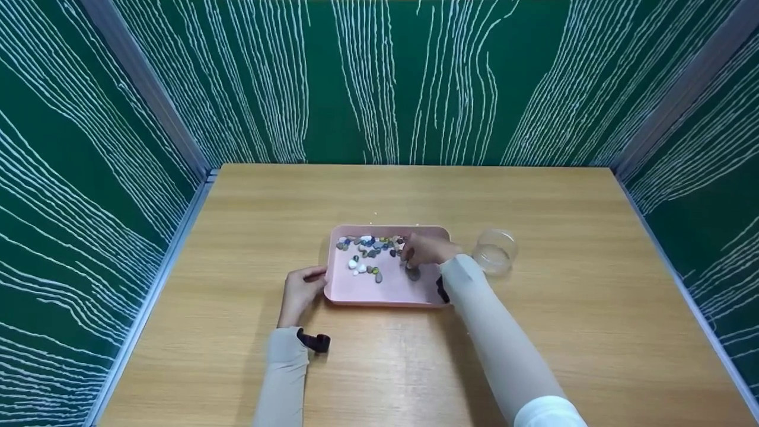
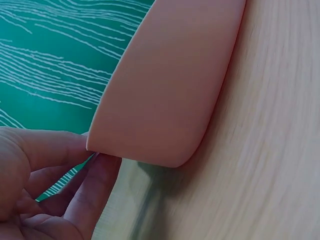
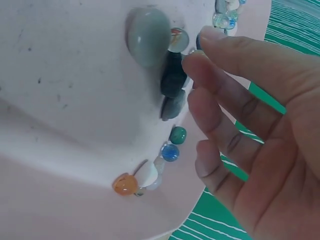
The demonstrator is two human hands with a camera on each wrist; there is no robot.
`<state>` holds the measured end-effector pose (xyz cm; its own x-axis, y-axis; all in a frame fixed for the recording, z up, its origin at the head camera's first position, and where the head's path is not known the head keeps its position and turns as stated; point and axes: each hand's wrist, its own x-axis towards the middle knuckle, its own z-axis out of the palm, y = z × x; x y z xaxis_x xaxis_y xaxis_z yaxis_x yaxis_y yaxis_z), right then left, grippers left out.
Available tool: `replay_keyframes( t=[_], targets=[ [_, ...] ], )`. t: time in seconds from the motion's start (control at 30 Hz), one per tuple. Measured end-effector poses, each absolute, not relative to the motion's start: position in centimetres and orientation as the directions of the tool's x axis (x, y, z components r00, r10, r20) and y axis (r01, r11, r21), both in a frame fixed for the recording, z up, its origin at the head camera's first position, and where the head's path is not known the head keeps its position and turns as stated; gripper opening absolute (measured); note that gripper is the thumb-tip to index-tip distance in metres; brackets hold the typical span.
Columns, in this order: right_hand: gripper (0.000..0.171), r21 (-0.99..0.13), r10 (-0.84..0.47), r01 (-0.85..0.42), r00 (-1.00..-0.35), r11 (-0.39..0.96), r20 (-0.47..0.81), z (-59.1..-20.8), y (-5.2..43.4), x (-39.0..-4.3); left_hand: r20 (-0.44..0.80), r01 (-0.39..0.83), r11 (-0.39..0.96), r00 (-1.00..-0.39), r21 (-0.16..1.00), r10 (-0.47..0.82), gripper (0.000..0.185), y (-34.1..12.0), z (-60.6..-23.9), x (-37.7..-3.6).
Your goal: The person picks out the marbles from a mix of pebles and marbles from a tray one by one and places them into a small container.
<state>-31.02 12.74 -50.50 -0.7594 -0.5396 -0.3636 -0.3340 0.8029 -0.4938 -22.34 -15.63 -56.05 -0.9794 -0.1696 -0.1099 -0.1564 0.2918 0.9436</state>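
Note:
A shallow pink tray (image 1: 356,290) lies on the table with small stones and glass marbles in it. At its left front corner, my left hand (image 1: 301,293) pinches the rim between thumb and fingers; the left wrist view shows the tray's outer wall (image 2: 165,85) beside them. My right hand (image 1: 428,249) reaches over the tray's right half. In the right wrist view its thumb and fingertips (image 3: 207,107) come close together beside a dark stone (image 3: 173,75) and a large grey-green stone (image 3: 150,37). Whether something small sits between those fingertips is hard to see. An orange piece (image 3: 125,184) lies lower down.
A clear round container (image 1: 495,252) stands right of the tray, near my right wrist. White stones (image 1: 357,266) sit with several others in the tray's left middle. Tiny white specks dot the wooden table (image 1: 533,332) behind the tray. Green, white-streaked walls (image 1: 409,83) enclose the table.

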Motion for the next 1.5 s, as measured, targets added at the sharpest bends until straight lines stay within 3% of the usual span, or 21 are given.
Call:
replay_keyframes(
  t=[0.27, 0.53, 1.1, 1.3, 1.5],
  targets=[
    [0.019, -0.523, -0.550, -0.327, -0.756, 0.787, -0.355, -51.2, 13.2, -31.0, -0.125, -0.166, 0.240, -0.977, 0.957, -0.175, 0.026, -15.7, -56.2, -22.3],
    [0.018, -0.553, -0.591, -0.380, -0.760, 0.742, -0.270, -51.8, 13.8, -30.7, -0.148, -0.190, 0.231, -0.971, 0.954, -0.186, 0.029, -15.6, -56.4, -22.4],
    [0.013, -0.533, -0.631, -0.449, -0.744, 0.717, -0.221, -52.1, 13.8, -30.7, -0.121, -0.159, 0.226, -0.977, 0.961, -0.175, 0.028, -15.6, -56.5, -22.2],
    [0.013, -0.479, -0.599, -0.435, -0.756, 0.762, -0.266, -52.1, 13.5, -30.7, -0.131, -0.160, 0.177, -0.977, 0.971, -0.166, 0.029, -15.6, -56.5, -22.1],
    [0.012, -0.469, -0.571, -0.400, -0.761, 0.787, -0.309, -52.1, 13.2, -30.7, -0.128, -0.162, 0.210, -0.978, 0.964, -0.167, 0.028, -15.6, -56.3, -22.1]
  ],
)
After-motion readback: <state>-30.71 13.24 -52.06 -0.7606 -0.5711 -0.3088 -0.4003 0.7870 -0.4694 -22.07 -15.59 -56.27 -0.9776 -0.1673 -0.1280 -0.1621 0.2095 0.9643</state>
